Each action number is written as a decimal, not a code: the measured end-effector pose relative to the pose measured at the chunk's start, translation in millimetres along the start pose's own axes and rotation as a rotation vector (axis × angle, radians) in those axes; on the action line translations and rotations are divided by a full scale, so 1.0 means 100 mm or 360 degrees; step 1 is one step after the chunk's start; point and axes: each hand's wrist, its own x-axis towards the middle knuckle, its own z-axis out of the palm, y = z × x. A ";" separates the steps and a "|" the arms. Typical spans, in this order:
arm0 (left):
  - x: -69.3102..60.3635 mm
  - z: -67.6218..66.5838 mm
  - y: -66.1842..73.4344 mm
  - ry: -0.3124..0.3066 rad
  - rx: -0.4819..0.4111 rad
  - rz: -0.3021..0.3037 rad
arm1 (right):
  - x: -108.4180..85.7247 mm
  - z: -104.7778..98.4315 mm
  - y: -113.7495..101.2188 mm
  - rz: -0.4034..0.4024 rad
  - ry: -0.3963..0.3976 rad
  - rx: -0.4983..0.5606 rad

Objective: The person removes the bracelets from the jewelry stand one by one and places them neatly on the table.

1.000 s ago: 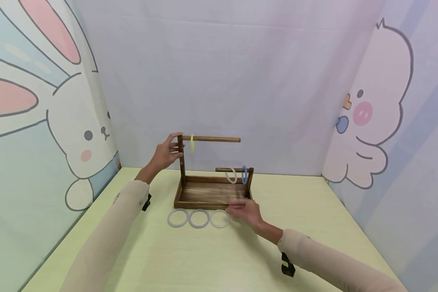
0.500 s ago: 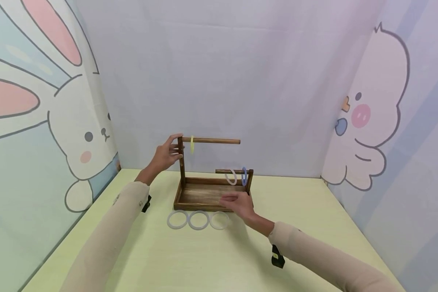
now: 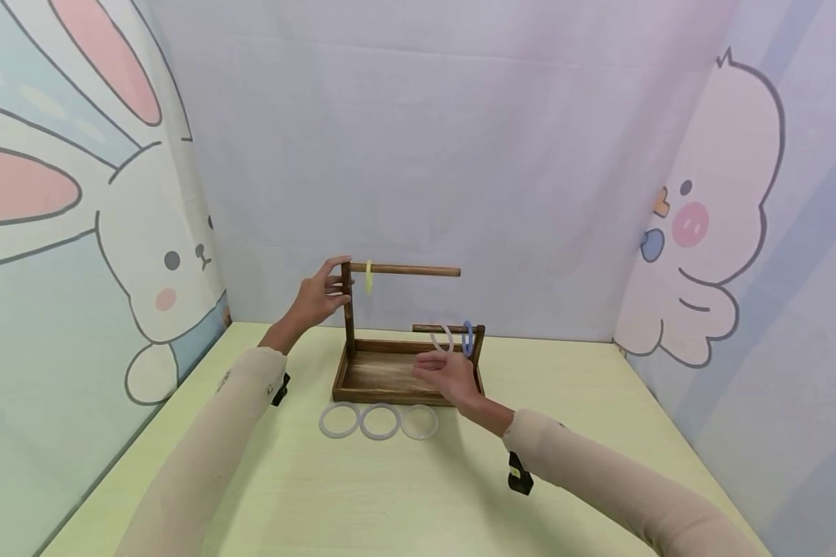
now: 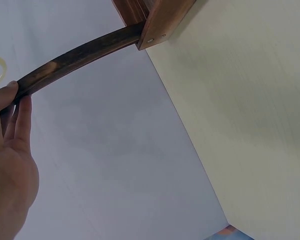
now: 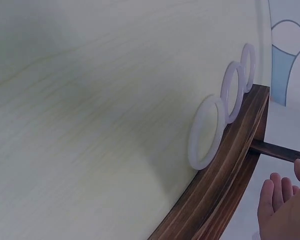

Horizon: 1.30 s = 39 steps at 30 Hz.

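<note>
In the head view a dark wooden rack has an upper bar [image 3: 407, 270], a lower bar [image 3: 425, 329] and a tray base [image 3: 390, 398]. My left hand [image 3: 313, 300] grips the top of its tall left post [image 4: 80, 57] between thumb and fingers. A yellow ring [image 3: 369, 286] hangs on the upper bar near that post. From the lower bar hang a whitish ring [image 3: 449, 337] and a blue ring [image 3: 465, 344]. Over the right part of the tray, just below those rings, hovers my right hand [image 3: 451, 377], its fingers extended and holding nothing visible.
Three pale rings lie in a row along the tray's front edge: a left ring [image 3: 339, 436], a middle ring [image 3: 381, 438] and a right ring [image 5: 192, 147]. The pale yellow table [image 3: 362, 495] meets a fabric backdrop [image 3: 529, 193] behind the rack.
My right hand has risen from beside the right-hand table ring and moved left and farther back, over the tray. My left hand keeps its grip on the post. The rings have not moved.
</note>
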 end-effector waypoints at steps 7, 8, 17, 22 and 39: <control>-0.01 -0.01 0.01 -0.0011 -0.0004 -0.0013 | 0.07 0.04 -0.07 -0.0068 0.0008 -0.0044; -0.01 -0.01 0.02 -0.0011 -0.0007 -0.0013 | 0.08 0.05 -0.09 -0.0072 0.0004 -0.0047; -0.02 0.00 0.02 -0.0001 0.0001 -0.0011 | 0.17 0.11 -0.19 -0.0091 0.0007 -0.0029; -0.01 0.00 0.03 0.0015 0.0003 0.0004 | 0.28 0.15 -0.21 -0.0155 0.0044 0.0031; -0.01 0.00 0.03 0.0014 -0.0005 0.0007 | 0.47 0.28 -0.33 -0.0172 0.0094 0.0090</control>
